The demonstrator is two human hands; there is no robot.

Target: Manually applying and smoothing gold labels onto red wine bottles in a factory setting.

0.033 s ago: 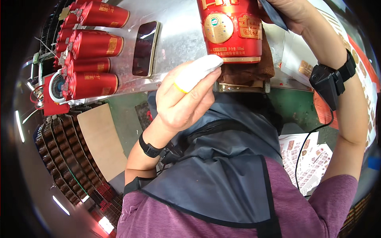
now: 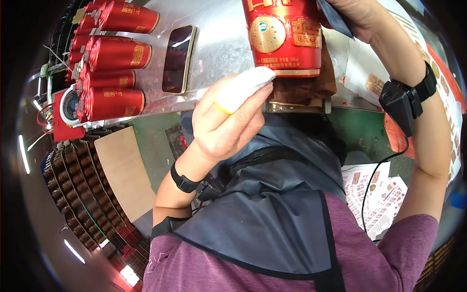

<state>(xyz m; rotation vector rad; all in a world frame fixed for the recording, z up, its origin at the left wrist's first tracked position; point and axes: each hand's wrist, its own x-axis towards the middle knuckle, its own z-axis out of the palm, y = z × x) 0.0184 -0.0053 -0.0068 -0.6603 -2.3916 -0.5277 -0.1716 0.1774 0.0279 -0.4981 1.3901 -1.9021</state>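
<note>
The red bottle [image 2: 284, 53] was over a brown cloth [image 2: 329, 78], its round gold badge [image 2: 267, 35] already on. The left hand [image 2: 226, 124] bunched its fingers by the bottle's bottom; I couldn't tell their grip, the right hand [image 2: 359, 18]'s, or what wasn't done.

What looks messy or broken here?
The papers below the table, on the right, look messy: they overlap at uneven angles. I see nothing spilled, and the big bottle looks undamaged, though its top is out of view.

A silvery table [image 2: 219, 34] above green floor [image 2: 152, 130] — white strip lights [image 2: 74, 251] glow at left.
</note>
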